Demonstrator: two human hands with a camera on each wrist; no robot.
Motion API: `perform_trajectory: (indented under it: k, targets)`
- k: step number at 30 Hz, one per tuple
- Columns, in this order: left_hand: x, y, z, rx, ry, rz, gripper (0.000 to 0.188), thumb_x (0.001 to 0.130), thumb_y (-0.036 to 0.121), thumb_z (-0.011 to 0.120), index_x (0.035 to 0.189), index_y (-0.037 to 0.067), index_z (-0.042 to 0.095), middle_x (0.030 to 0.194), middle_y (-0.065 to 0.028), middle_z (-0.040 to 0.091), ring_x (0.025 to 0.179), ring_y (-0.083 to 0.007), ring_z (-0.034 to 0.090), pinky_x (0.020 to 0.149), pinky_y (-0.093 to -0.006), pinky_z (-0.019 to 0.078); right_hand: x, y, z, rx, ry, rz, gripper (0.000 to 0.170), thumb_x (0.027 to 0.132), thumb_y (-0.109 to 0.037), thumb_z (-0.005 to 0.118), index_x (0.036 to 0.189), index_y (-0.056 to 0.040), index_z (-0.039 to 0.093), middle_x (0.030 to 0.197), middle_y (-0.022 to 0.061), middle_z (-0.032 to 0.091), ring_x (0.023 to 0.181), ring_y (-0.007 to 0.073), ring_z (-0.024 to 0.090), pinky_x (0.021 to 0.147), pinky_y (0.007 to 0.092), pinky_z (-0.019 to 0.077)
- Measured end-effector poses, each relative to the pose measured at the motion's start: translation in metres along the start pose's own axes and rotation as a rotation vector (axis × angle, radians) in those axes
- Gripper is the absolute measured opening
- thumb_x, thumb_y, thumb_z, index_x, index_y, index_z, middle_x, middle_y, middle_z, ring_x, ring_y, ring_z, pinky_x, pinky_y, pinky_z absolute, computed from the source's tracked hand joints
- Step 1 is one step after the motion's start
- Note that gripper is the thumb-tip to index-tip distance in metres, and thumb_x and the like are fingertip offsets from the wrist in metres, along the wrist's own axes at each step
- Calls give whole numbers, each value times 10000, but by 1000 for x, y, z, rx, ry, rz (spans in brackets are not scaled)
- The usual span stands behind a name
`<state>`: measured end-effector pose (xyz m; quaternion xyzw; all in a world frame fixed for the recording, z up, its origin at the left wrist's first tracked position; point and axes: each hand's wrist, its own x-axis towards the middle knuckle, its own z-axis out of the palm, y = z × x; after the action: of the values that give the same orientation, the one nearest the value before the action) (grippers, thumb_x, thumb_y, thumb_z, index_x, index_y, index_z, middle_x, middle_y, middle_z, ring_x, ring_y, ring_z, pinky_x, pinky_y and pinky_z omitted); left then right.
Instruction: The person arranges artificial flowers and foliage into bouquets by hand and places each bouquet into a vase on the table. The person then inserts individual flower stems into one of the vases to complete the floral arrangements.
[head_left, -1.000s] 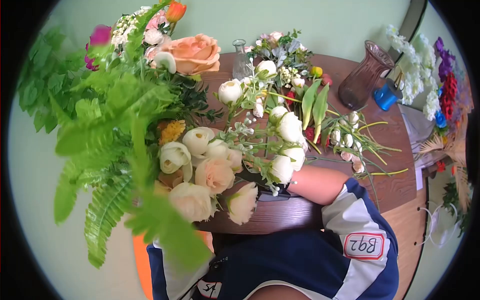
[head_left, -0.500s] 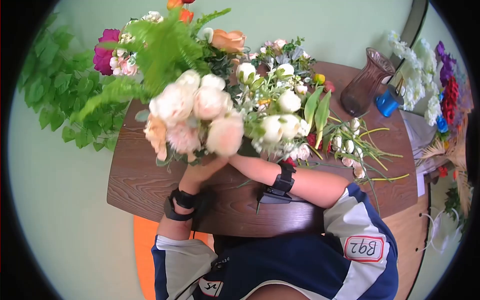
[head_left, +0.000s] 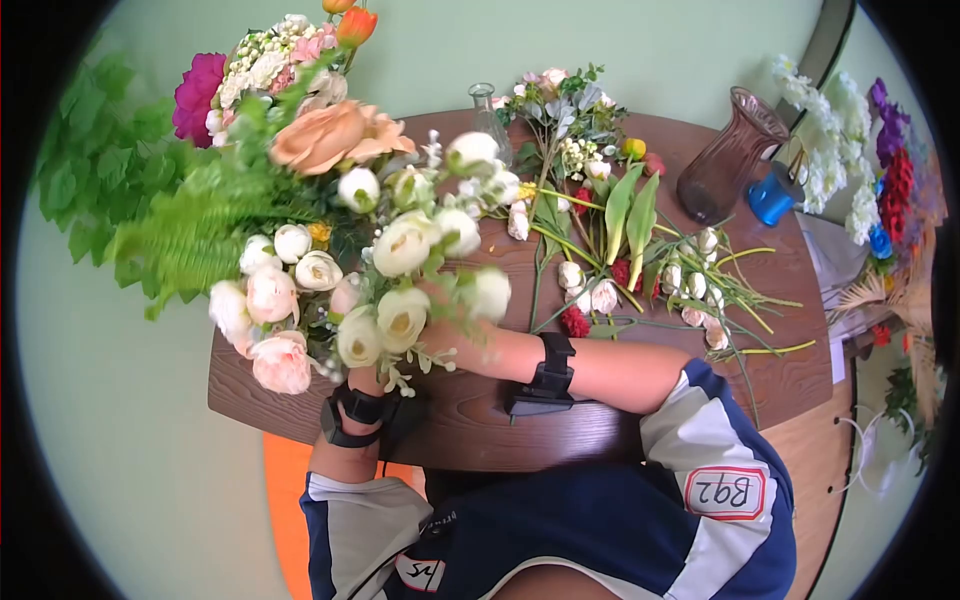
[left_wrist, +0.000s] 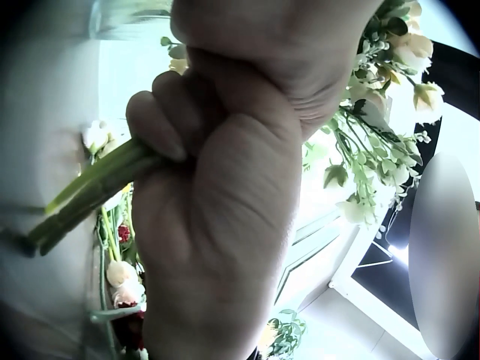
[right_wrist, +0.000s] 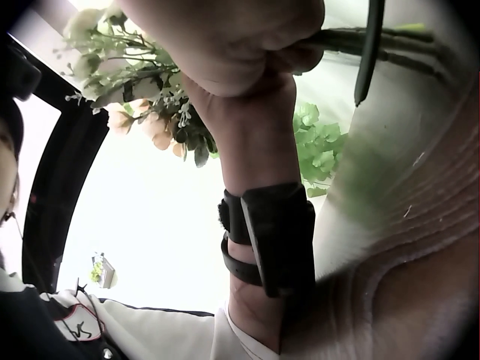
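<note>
Both hands grip the stems of a big artificial bouquet (head_left: 405,243) above the table's left front part. It mixes white ranunculus, pale pink blooms, a large peach rose (head_left: 318,138) and fern fronds (head_left: 190,228). My left hand (right_wrist: 259,105) sits close against my right hand (right_wrist: 232,45), their grips overlapping around the stems. Curled fingers close on the green stems (left_wrist: 90,187), whose cut ends stick out below in the left wrist view. In the head view the flowers hide most of my left hand.
Loose flowers and cut stems (head_left: 735,265) lie across the right of the brown table (head_left: 480,425). Behind stand a clear bottle (head_left: 487,125), a purple glass vase (head_left: 728,155) and a blue spool (head_left: 772,194). Leafy greenery (head_left: 85,170) fills the far left.
The bouquet has turned and tilted: the fern swung from near the camera to the left, and the white ranunculus now face me. Both forearms, partly hidden a second ago, show.
</note>
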<state>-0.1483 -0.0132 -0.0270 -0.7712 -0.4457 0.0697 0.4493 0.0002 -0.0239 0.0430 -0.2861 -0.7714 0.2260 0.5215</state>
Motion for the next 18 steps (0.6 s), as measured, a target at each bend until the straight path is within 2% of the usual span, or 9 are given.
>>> perform_trajectory:
  k: [1,2,4,5,6,8,9,14,18]
  targets:
    - [-2,-1,0,49,4,17,235,780,247,531,960,97,552,808,-47,545,708,-234,559,578,-351,465,0,-2,2,235,48,184,339,713,-36,583,1051,-22,556,931,127,602,854,250,594,778,295,463]
    - [-9,-3,1,98,10,34,238,782,252,529,961,97,550,808,-48,545,707,-235,559,578,-352,465,-3,8,5,236,48,186,339,713,-36,583,1051,-22,556,931,127,602,854,250,594,778,295,463]
    - [-19,-2,-2,197,24,70,244,785,262,526,963,96,548,810,-50,545,704,-237,559,577,-354,465,-13,34,12,28,-66,-26,242,695,-74,626,930,-35,586,821,120,614,740,249,606,692,290,479]
    - [-18,-4,0,247,32,88,248,786,267,524,964,96,547,811,-51,546,703,-238,559,577,-355,465,-9,33,11,36,-75,4,218,677,-109,667,867,-41,586,826,123,606,726,269,588,687,297,476]
    - [-19,-2,-3,297,40,105,251,788,272,522,966,96,545,812,-52,546,701,-239,559,577,-356,464,-3,18,9,380,109,163,224,671,-110,686,856,-32,589,793,115,601,707,276,588,679,304,475]
    - [-22,-7,0,397,56,138,258,791,282,518,968,96,543,814,-53,547,699,-242,559,576,-357,464,-9,34,11,0,7,-158,251,689,-109,666,910,-24,582,832,141,608,755,312,603,690,329,480]
    - [-26,-8,-1,447,65,155,261,792,287,516,969,96,541,815,-54,547,697,-243,559,576,-358,464,-11,35,14,0,8,-158,251,689,-109,666,910,-24,582,832,141,608,755,312,603,690,329,480]
    - [-9,-18,8,690,109,240,280,800,312,507,975,95,535,820,-59,548,690,-248,558,575,-362,464,-13,33,19,200,-154,157,277,697,-34,592,974,-30,585,878,198,622,832,381,583,715,376,476]
    - [1,-20,9,885,141,302,296,806,332,499,980,95,530,823,-62,549,685,-252,558,573,-365,464,-13,26,14,300,-102,206,268,689,-22,587,956,-26,592,860,201,623,830,384,586,704,376,476]
